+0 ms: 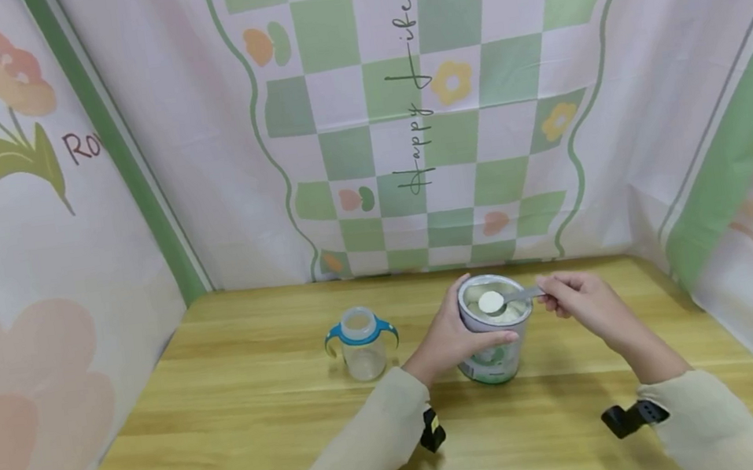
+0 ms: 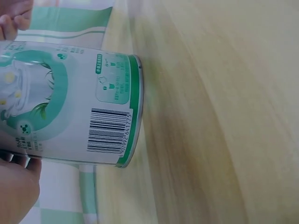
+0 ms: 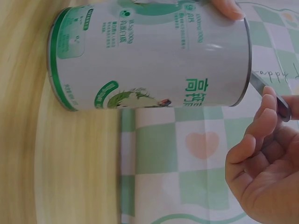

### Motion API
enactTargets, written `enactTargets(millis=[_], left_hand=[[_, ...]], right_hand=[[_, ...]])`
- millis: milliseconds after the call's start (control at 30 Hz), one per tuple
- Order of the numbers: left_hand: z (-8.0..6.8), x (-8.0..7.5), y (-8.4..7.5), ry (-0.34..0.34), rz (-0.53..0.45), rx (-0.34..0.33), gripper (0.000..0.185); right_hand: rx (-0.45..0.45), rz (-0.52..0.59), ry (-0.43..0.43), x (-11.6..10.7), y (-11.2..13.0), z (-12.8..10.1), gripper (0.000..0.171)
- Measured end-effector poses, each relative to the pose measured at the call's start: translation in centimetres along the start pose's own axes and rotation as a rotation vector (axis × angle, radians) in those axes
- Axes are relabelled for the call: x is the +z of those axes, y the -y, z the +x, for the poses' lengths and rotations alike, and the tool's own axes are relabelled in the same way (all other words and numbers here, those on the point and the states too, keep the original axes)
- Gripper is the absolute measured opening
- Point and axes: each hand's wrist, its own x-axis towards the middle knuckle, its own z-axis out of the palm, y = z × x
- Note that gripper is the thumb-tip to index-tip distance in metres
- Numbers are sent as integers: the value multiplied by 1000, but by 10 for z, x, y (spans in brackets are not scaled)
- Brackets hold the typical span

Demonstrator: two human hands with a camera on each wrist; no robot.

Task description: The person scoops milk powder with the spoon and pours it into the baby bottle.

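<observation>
One tin [image 2: 74,102] (green-and-white) holds powder [image 1: 510,313].

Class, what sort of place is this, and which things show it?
Probably a makeshift indoor booth: green-and-white checked fabric hangs behind a yellowish wood-grain tabletop, and white fabric printed with peach flowers closes the left side.

From where I stand: white-and-green can [image 1: 493,362], barcode on its side, open-topped, roughly upright, gripped by the left hand [image 1: 452,336]. Pale powder [image 1: 515,310] shows inside. Grey-handled scoop [image 1: 520,295], pinched in the right hand [image 1: 584,301], bowl loaded with white powder, sits at the can's mouth.
</observation>
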Motion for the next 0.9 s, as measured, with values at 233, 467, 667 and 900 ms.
enactTargets(millis=[233, 467, 667, 900], left_hand=[[-2, -8, -3, 39, 61, -17, 108], [-4, -21, -14, 77, 99, -61, 107], [-6, -38, -19, 117, 150, -13, 103], [-14, -68, -28, 93, 285, 11, 102]], right_hand=[[-45, 13, -24, 1, 8, 2, 42], [-64, 7, -29, 1, 15, 4, 42], [-81, 34, -16, 5, 22, 5, 43], [-90, 50, 11, 10, 30, 9, 44]])
